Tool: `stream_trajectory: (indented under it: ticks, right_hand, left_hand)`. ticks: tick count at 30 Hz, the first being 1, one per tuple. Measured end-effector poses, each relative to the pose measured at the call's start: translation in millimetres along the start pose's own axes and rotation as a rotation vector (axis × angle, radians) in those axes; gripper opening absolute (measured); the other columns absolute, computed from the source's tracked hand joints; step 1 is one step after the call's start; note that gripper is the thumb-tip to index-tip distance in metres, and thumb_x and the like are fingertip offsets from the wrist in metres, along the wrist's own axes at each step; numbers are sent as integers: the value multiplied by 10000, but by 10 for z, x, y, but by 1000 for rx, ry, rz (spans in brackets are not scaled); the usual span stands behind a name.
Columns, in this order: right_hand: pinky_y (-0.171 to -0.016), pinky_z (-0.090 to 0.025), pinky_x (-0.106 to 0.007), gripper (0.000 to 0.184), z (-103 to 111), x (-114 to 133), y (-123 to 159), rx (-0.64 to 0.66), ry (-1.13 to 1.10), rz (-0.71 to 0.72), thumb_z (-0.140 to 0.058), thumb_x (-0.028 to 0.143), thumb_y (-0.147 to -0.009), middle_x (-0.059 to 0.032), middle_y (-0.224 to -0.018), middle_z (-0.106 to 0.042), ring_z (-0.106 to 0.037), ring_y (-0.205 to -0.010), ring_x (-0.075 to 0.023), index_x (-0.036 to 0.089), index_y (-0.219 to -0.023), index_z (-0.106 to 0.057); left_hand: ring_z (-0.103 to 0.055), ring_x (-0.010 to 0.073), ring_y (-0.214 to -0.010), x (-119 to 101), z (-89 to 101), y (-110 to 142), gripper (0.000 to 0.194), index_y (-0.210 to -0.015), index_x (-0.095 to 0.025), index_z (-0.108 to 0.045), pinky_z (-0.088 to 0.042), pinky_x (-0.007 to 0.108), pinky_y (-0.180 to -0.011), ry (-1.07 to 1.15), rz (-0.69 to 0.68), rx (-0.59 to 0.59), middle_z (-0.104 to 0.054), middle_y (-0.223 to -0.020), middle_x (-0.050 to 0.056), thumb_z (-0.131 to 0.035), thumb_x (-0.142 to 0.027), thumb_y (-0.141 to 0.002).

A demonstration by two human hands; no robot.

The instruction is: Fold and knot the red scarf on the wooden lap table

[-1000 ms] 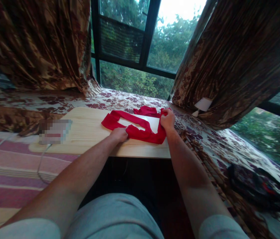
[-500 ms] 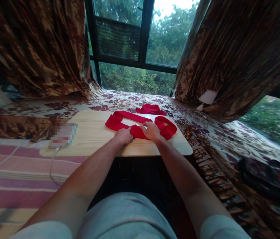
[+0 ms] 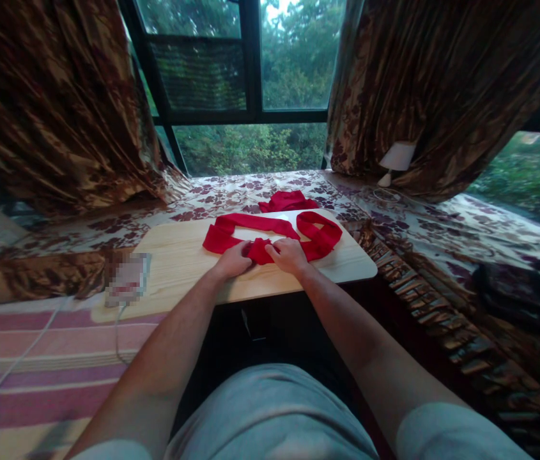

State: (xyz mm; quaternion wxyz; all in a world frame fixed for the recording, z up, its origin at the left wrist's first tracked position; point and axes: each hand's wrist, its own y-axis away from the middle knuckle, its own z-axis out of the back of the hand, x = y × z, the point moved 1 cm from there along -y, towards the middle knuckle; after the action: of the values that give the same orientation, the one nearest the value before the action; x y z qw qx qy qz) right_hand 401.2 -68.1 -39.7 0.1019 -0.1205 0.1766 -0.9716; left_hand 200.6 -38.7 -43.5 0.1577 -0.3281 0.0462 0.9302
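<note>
A long strip of red cloth [image 3: 266, 222] lies in a loop on the light wooden tabletop [image 3: 174, 255], with a second loop at its right end. Close together at the near side of the strip are both hands. My left hand [image 3: 234, 259] is closed on the cloth, its thumb and fingers pinching a bunched part. My right hand [image 3: 289, 255] grips the same bunch from the right, thumb toward the left hand. Between them the red fabric is gathered up; its exact folds are too small to make out.
More red cloth [image 3: 289, 200] lies crumpled behind the tabletop on the flowered cover [image 3: 231, 185]. At the left is a blurred-out phone-like device [image 3: 128, 279] with a cable. A small white lamp [image 3: 398, 156] stands back right, and a dark bag [image 3: 523, 297] lies far right.
The view has shifted and tilted a little. Both hands stay on the red cloth, and the part between them now looks more bunched.
</note>
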Motion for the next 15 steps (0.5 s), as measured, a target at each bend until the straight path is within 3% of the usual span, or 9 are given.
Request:
stream_trajectory:
  ticks: [3,5,8,11,15]
  right_hand:
    - [-918,-391,-334,511,-8,8,17,-5,-4,7,-452,580,-1002,-112,-1047,-751,-639,-1032,-226,179,-946,-764]
    - [-921,-392,-348,498,-10,10,26,-12,-9,18,-505,601,-968,-117,-1051,-747,-635,-1034,-240,175,-967,-762]
    - [-918,-394,-361,464,-16,6,28,-15,-21,25,-549,587,-942,-116,-1058,-744,-633,-1031,-251,176,-1003,-756]
    - [-928,-388,-366,413,-29,-4,21,-16,-25,22,-555,538,-947,-112,-1059,-741,-626,-1047,-252,178,-993,-751]
    - [-947,-383,-371,381,-50,-12,15,-17,-10,22,-554,504,-948,-108,-1072,-737,-620,-1053,-251,179,-1004,-745]
  left_hand:
    - [-691,191,-675,196,78,42,656,-1452,-177,-517,-553,317,-667,126,57,-93,-750,-896,58,-504,-207,-796]
    - [-699,214,-763,326,163,63,523,-1308,-157,-638,-561,343,-746,10,74,-288,-741,-898,77,-493,-234,-812]
    - [-664,260,-1074,472,277,64,419,-1172,-164,-714,-503,376,-996,-240,-17,-499,-726,-1126,109,-504,-265,-824]
    - [-548,242,-1303,563,305,18,490,-1280,-170,-672,-365,346,-1165,-373,-166,-441,-646,-1361,91,-512,-277,-830]
    - [-472,243,-1398,624,247,-62,556,-1366,-136,-622,-301,346,-1205,-412,-104,-259,-573,-1465,114,-496,-351,-868]
